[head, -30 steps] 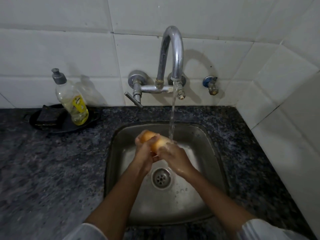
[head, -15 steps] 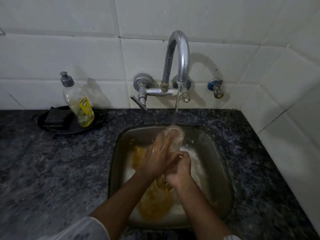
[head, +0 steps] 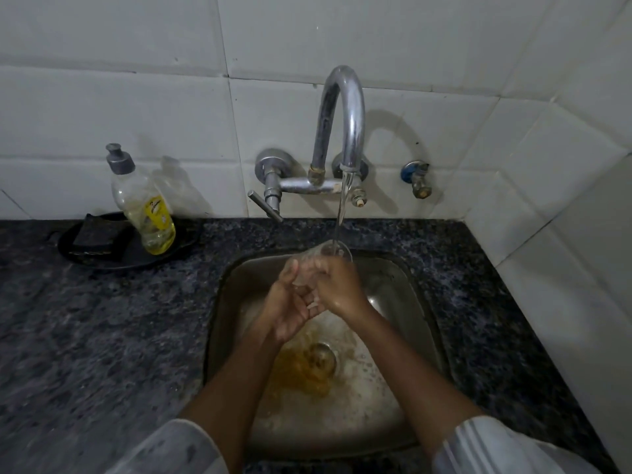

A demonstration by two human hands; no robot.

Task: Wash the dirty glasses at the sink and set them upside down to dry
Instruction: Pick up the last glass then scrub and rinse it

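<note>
Gripping 1 clear glass (head: 323,258) under the tap stream (head: 342,213) over the sink (head: 424,302), both hands: left (head: 290,302), right (head: 338,289).

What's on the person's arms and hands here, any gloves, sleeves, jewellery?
No gloves: the left hand and right hand are bare and wet. Both forearms are uncovered. Pale, whitish sleeves sit pushed up near the elbows, the left sleeve plain, the right sleeve showing faint darker stripes. No rings, watch or bracelets visible, though the light is dim.
</note>
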